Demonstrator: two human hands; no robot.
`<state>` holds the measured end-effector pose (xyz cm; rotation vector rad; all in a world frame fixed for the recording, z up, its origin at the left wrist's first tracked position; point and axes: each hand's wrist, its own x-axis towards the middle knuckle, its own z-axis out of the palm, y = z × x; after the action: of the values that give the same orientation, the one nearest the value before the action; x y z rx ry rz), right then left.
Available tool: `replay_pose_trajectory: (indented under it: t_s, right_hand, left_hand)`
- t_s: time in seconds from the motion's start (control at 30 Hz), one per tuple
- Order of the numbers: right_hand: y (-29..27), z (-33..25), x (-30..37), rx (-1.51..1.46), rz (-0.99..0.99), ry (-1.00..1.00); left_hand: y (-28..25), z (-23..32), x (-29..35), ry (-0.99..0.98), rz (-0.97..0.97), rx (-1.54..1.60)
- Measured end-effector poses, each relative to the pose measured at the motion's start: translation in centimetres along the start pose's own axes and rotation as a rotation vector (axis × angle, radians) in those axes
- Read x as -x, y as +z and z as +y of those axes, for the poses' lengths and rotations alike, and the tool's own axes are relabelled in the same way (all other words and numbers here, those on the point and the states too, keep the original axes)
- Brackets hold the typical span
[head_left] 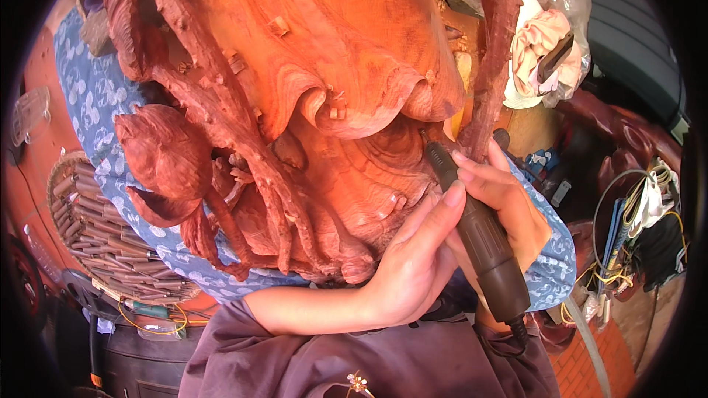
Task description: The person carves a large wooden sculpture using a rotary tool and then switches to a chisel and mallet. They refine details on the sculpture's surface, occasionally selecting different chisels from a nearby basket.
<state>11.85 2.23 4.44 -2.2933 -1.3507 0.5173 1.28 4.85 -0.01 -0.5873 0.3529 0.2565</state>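
Note:
A large reddish-orange wood carving [317,22] lies before me, with a wavy, curled rim and carved stems and a bud [164,151] along its left side. My right hand [516,210] is closed round a dark rotary tool [487,247], its fingers near the front end. The tool tilts up and to the left, its tip by the hollow under the curled rim. My left hand [417,265] presses against the tool's left side, thumb near the front; some of its fingers are hidden. Small wood chips [335,109] lie on the carving.
A round woven basket [57,228] full of many wooden-handled tools stands at the left. Blue patterned cloth [96,103] lies under the carving. At the right are a pink cloth [546,44] in a plastic bag, tangled cables [619,273] and a grey hose [590,346].

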Motion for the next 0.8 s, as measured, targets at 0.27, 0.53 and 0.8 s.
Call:
replay_pose_trajectory:
  t_s: [0.27, 0.53, 0.8]
  right_hand:
    - [0.3, -0.3, -0.1, 0.035, -0.010, 0.004]
    - [0.1, -0.4, 0.2, 0.028, 0.002, -0.008]
    - [-0.2, -0.1, 0.4, -0.017, -0.010, -0.034]
  left_hand:
    - [-0.3, 0.2, 0.0, -0.015, 0.004, 0.030]
    - [1.1, 0.3, 0.3, -0.049, 0.098, -0.110]
    - [2.0, 0.1, 0.4, -0.049, 0.158, -0.128]
